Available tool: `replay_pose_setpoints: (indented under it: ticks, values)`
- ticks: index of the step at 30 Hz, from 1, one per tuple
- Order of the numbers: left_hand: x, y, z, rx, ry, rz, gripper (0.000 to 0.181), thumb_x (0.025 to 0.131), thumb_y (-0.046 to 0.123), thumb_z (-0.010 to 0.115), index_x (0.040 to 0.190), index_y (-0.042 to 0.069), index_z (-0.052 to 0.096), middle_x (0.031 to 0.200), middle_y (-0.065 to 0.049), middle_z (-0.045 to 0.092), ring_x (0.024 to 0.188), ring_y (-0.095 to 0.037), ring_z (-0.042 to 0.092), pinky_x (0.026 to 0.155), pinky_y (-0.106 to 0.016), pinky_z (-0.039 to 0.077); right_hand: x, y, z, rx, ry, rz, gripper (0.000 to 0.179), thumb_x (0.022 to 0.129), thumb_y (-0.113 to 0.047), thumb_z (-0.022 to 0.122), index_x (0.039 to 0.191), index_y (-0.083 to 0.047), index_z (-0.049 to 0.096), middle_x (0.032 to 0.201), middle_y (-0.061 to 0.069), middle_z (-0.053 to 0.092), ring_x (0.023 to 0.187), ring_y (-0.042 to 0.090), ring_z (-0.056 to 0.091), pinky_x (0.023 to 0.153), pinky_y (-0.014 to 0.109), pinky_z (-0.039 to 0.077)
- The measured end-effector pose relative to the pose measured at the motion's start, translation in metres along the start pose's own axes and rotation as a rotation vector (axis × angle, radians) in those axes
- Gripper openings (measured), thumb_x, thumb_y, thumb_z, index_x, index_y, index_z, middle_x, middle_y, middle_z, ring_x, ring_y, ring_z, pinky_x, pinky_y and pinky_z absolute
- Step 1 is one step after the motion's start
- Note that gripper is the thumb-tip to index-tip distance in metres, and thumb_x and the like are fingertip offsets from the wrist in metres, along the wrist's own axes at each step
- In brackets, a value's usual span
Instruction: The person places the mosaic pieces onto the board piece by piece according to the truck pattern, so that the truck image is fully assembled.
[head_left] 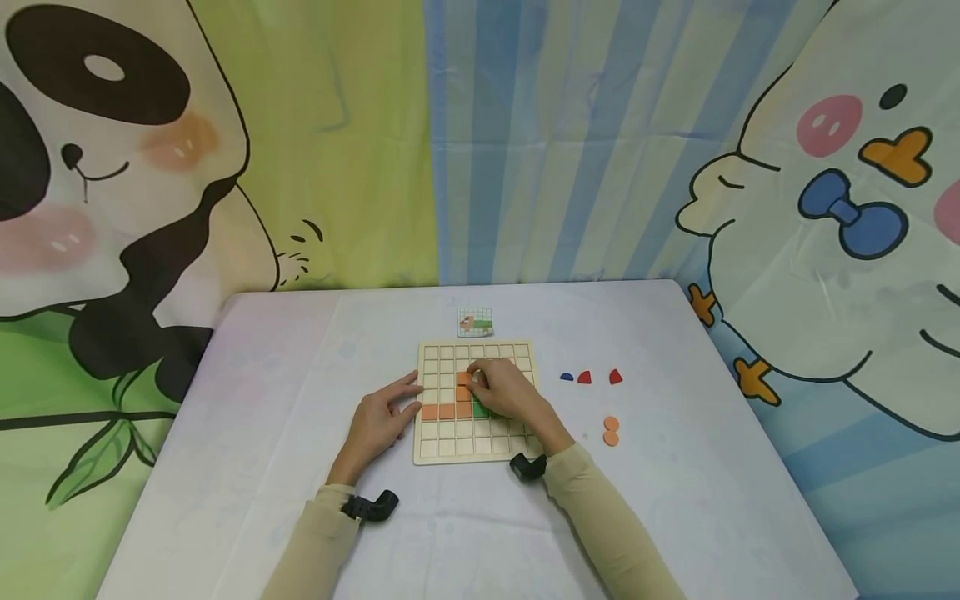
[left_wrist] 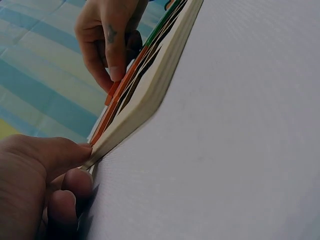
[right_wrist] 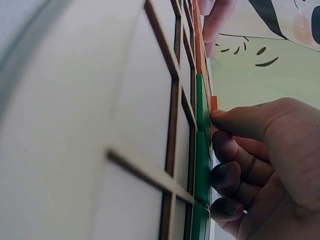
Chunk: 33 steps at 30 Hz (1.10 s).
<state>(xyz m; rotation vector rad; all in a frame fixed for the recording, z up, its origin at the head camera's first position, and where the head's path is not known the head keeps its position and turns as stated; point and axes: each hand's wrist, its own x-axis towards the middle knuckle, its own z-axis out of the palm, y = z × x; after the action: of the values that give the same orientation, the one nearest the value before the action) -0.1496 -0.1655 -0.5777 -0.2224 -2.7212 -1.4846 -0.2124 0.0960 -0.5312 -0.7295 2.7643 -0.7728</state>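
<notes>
A pale wooden grid board (head_left: pixel 450 451) lies on the white table. At its left edge rests my left hand (head_left: pixel 377 422), thumb and fingertips touching the rim; in the left wrist view the thumb (left_wrist: pixel 75 152) is at the board's corner. My right hand (head_left: pixel 512 393) is over the middle of the grid and pinches an orange square tile (left_wrist: pixel 109 96), which stands slightly proud of the board. Below it, a row of orange tiles (head_left: pixel 447 411) fills several cells. Green tiles (right_wrist: pixel 202 165) sit beside them, partly hidden under the right hand in the head view.
Behind the board lies a small pattern card (head_left: pixel 475 322). To the right are a blue half-round piece (head_left: pixel 566 377), two red quarter-round pieces (head_left: pixel 584 378) and two orange discs (head_left: pixel 611 431). A printed cloth backdrop (head_left: pixel 570 150) hangs beyond the table's far edge.
</notes>
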Motion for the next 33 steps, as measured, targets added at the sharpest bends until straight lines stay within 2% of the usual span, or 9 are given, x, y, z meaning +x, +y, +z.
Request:
replay_pose_setpoints:
  ticks: [22, 29, 33]
  values:
    - [0.000, -0.003, 0.001, -0.002, 0.008, 0.002, 0.035, 0.100, 0.019, 0.075, 0.135, 0.017, 0.074, 0.153, 0.004, 0.064, 0.038, -0.010, 0.050, 0.037, -0.030, 0.044, 0.002, 0.001, 0.004, 0.009, -0.013, 0.000, 0.032, 0.107, -0.026, 0.064, 0.134, -0.009, 0.070, 0.075, -0.005, 0.066, 0.059, 0.007, 0.056, 0.058, 0.024, 0.046]
    - [0.000, -0.003, 0.002, -0.003, 0.003, -0.002, 0.037, 0.100, 0.020, 0.075, 0.137, 0.019, 0.073, 0.152, 0.004, 0.064, 0.038, -0.009, 0.050, 0.037, -0.029, 0.044, -0.002, 0.001, -0.001, 0.027, -0.003, -0.021, 0.032, 0.107, -0.023, 0.064, 0.134, -0.008, 0.070, 0.075, -0.004, 0.066, 0.060, 0.007, 0.057, 0.060, 0.025, 0.048]
    - [0.000, -0.003, 0.001, -0.003, 0.004, 0.004, 0.037, 0.100, 0.019, 0.075, 0.137, 0.018, 0.072, 0.151, 0.003, 0.065, 0.038, -0.009, 0.050, 0.037, -0.030, 0.044, -0.007, 0.001, -0.007, 0.041, 0.009, -0.005, 0.032, 0.106, -0.023, 0.066, 0.134, -0.008, 0.070, 0.077, -0.004, 0.067, 0.063, 0.008, 0.057, 0.062, 0.026, 0.048]
